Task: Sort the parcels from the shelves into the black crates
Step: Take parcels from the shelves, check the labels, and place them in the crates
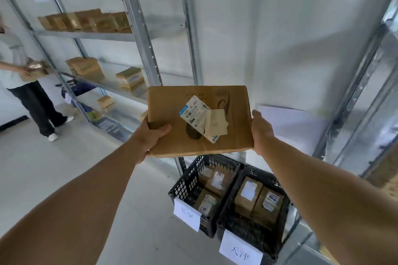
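Note:
I hold a flat brown cardboard parcel [172, 105] with white shipping labels on top, level in front of me. My left hand [150, 135] grips its left edge, thumb on top. My right hand [261, 129] grips its right edge. Below it on the floor stand two black crates side by side. The left crate [185, 185] carries a white paper sign and holds small brown parcels. The right crate [282, 217], also signed, holds two taller brown parcels [256, 202].
Metal shelving [137, 34] at the left carries rows and stacks of brown parcels [86, 20]. Another person [25, 84] stands at the far left holding a parcel. More metal uprights [353, 101] rise at the right. The floor is grey.

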